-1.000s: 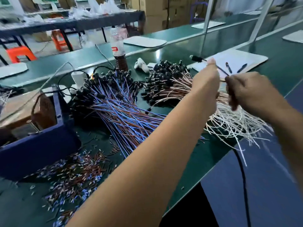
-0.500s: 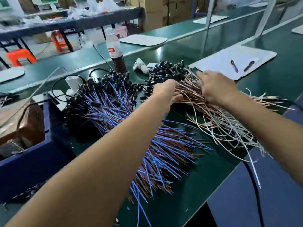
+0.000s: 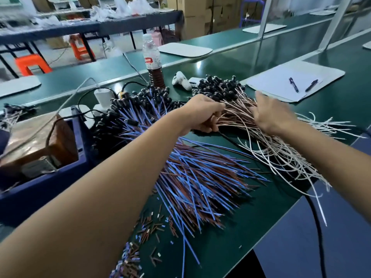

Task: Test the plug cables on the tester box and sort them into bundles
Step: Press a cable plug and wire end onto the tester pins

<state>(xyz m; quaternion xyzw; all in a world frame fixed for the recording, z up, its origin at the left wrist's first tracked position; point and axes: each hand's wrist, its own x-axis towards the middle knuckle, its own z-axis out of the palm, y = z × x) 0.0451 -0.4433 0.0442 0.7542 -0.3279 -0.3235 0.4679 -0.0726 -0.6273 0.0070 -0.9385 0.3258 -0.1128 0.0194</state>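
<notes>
Left hand: my left hand grips wires of the white-and-brown bundle.
Right hand: my right hand lies on that bundle, fingers spread.

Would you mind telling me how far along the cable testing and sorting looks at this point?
Done, seemingly: a large blue-and-brown cable pile lies fanned on the green bench, apart from the pink-and-white cable pile. In hand: the left hand grips wires at that second pile's edge while the right hand rests on it. Left: neither heap is tied, and nothing shows which cables are tested.
</notes>
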